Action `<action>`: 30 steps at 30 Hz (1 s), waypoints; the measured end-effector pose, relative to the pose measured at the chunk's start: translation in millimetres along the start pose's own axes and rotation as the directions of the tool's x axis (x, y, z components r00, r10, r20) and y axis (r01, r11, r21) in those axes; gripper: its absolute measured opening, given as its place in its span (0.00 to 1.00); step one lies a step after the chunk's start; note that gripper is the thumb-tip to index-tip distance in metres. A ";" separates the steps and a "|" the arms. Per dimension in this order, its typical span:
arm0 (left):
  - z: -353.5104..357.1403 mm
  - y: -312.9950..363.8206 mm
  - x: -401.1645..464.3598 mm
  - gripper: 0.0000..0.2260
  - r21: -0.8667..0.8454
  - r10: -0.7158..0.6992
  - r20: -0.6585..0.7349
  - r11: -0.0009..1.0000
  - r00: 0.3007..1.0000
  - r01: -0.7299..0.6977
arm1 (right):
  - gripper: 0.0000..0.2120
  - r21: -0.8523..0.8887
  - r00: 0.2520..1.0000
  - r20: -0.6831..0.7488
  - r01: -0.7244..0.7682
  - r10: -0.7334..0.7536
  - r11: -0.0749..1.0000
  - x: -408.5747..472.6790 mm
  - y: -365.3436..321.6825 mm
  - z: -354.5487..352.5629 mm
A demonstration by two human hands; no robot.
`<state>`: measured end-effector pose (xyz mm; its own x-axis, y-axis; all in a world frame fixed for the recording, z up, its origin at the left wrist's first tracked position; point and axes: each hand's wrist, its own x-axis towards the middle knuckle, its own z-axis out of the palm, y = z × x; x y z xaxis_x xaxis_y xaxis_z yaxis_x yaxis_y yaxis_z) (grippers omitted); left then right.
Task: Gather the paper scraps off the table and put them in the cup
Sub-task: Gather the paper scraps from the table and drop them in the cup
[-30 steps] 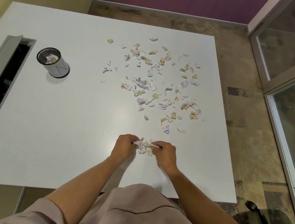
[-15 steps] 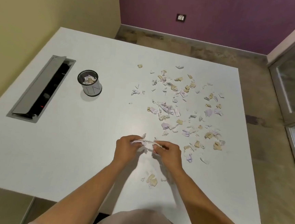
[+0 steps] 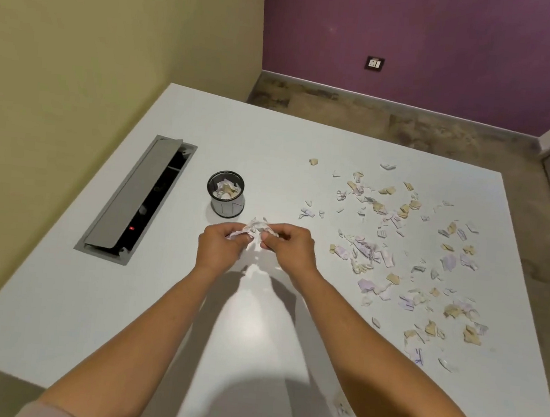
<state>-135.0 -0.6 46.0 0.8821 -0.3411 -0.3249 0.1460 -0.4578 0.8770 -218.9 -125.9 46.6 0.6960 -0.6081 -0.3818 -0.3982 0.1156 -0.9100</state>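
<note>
Both my left hand [image 3: 222,248] and right hand [image 3: 288,249] pinch a paper wad [image 3: 257,228] just short of the cup [image 3: 226,193] (left hand nearer).

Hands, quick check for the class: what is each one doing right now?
Left hand: closed, pinching the bunch of paper scraps.
Right hand: closed, pinching the same bunch.

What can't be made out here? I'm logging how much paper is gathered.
- Head view: size of the bundle of scraps, mostly hidden by the left hand and right hand.
- How full the cup is: its wall hides all but the top layer.
- Marks on the loose scraps: too small.
</note>
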 end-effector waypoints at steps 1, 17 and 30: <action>-6.5 2.8 11.3 0.03 -0.004 -0.004 -0.008 1.000 1.000 0.004 | 0.04 -0.010 1.000 -0.008 0.005 -0.005 1.000 9.2 -6.2 9.7; -39.7 27.9 151.2 0.09 0.171 -0.083 -0.065 0.981 0.994 0.093 | 0.04 -0.284 0.999 -0.046 -0.036 0.024 0.958 126.4 -63.3 94.3; -47.0 44.7 177.9 0.20 0.410 -0.063 0.116 0.912 0.991 0.010 | 0.20 -0.450 0.986 0.160 0.120 -0.053 0.885 137.7 -71.2 93.5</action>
<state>49.5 -43.2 44.0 0.8132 -0.4047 -0.4182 -0.0421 -0.7576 0.6514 -38.8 -144.4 43.7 0.8026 -0.4799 -0.3544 -0.5377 -0.3245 -0.7782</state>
